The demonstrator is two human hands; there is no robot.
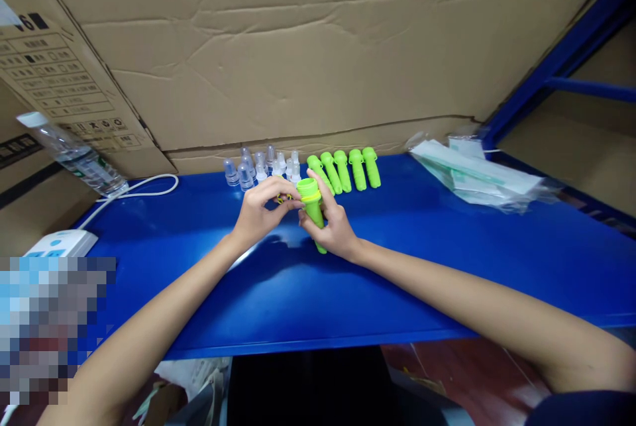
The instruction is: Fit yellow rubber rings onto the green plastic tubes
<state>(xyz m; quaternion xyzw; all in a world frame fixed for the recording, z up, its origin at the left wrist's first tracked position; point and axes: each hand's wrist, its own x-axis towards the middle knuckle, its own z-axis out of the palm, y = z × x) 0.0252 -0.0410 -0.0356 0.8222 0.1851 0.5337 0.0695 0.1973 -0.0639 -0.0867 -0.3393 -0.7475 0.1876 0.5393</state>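
My right hand [334, 224] is wrapped round a bright green, ribbed plastic tube [314, 213], holding it upright with a slight tilt. The tube's threaded mouth is open at the top. Around its neck sits a thin yellow ring [313, 197]. My left hand [268, 207] has its thumb and forefinger pinched at the neck, against the ring. Small yellow pieces [285, 199] show between my left fingers, partly hidden. Behind my hands stand several clear plastic domed caps [245, 175]. Several more green tubes [356, 169] lie in a row just beyond my right hand.
Clear plastic bags [477, 174] with pale contents lie at the back right of the blue table [422, 267]. On the left are a water bottle [79, 158], a white cable [144, 189] and a power strip [62, 242]. Cardboard [298, 68] walls the back; a blue frame [551, 61] stands right.
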